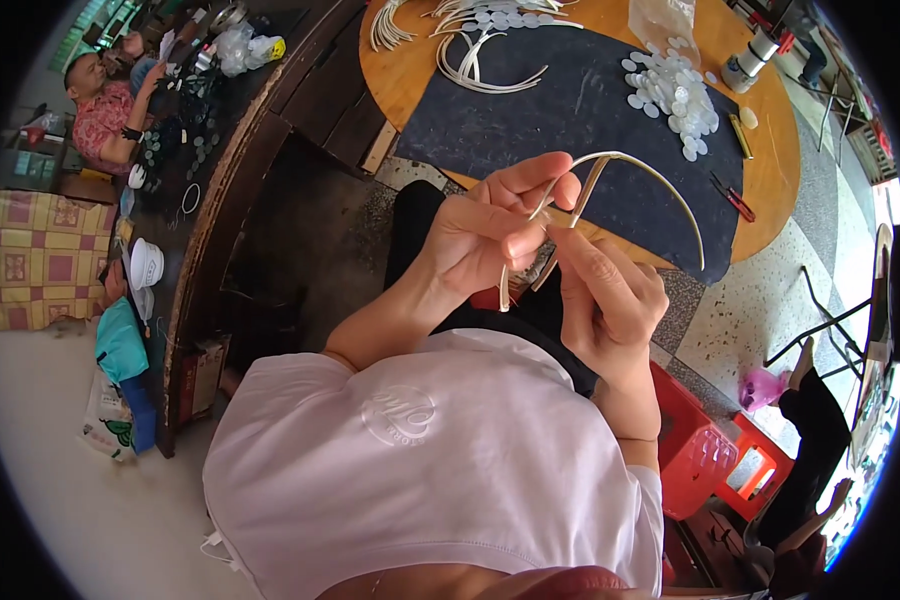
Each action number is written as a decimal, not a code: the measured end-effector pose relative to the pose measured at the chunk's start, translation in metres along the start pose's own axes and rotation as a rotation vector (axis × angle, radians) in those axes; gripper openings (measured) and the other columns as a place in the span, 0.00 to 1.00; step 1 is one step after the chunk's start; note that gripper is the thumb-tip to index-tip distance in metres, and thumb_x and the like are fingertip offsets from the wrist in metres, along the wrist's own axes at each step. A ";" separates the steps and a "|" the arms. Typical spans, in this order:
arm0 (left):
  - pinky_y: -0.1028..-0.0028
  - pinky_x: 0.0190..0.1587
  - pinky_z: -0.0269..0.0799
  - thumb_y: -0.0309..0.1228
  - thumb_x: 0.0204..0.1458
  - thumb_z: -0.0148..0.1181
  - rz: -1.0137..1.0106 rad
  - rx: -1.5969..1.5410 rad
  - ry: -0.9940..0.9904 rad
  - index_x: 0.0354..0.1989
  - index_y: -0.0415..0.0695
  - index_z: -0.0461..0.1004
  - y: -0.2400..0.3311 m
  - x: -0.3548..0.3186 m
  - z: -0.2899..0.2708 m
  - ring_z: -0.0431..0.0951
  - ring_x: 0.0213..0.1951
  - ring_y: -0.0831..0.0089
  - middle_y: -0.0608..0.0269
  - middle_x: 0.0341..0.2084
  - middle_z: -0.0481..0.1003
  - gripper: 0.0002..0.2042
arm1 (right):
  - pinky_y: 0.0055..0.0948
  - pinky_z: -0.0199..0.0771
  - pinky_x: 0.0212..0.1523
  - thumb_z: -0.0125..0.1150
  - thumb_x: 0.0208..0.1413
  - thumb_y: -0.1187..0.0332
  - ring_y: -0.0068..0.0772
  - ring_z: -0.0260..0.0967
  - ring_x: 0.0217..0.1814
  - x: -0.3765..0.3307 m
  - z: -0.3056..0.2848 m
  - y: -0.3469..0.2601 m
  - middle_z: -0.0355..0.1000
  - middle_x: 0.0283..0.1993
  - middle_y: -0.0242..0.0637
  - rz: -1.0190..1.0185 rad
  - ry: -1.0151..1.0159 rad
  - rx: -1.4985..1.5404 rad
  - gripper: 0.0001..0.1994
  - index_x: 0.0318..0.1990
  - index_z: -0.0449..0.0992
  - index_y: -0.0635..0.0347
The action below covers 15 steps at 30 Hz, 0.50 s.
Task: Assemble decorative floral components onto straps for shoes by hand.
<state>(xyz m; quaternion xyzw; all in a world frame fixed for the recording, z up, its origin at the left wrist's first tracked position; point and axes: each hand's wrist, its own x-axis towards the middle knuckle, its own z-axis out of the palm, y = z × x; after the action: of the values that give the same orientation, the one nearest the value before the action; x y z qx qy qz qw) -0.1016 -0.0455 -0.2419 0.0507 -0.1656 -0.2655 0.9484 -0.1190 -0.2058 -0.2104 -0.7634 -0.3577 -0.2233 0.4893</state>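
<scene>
The step in hand looks like close fingertip work on a thin, cream-coloured curved strip (620,155), held in the air over the wearer's lap, just in front of the near edge of the orange-brown rounded wooden tabletop (775,160). The left hand (495,222) pinches the strip near one end between thumb and fingers; the right hand (602,285) is closed narrowly, thumb against forefinger, on a straight tan strip (590,188) that slants down from the arch. Whether the two are joined or only cross cannot be told. The next move seems to call for a steady left pinch and small, light adjustments by the right fingertips, since the springy-looking arch could slip or twist. On the dark slate-coloured mat (550,110) lie a heap of translucent whitish discs (675,100), a loose bundle of pale curved strips (490,87) and a small red-handled tool (740,205). As for writing, the pale white T-shirt (440,490) bears a tone-on-tone round emblem with raised lettering (400,415); no print shows on the held strips.
</scene>
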 end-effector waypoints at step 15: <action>0.80 0.21 0.70 0.09 0.39 0.39 -0.048 -0.222 -0.206 0.57 0.39 0.59 -0.009 0.009 -0.010 0.73 0.19 0.77 0.51 0.42 0.61 0.31 | 0.22 0.51 0.12 0.56 0.36 0.85 0.23 0.55 0.11 0.002 -0.007 -0.003 0.57 0.14 0.31 -0.013 0.014 -0.010 0.17 0.38 0.75 0.68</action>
<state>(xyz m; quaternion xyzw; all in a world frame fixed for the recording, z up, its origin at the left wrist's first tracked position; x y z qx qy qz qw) -0.0956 -0.0574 -0.2504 -0.0781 -0.2304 -0.3085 0.9196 -0.1200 -0.2108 -0.2048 -0.7619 -0.3580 -0.2338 0.4864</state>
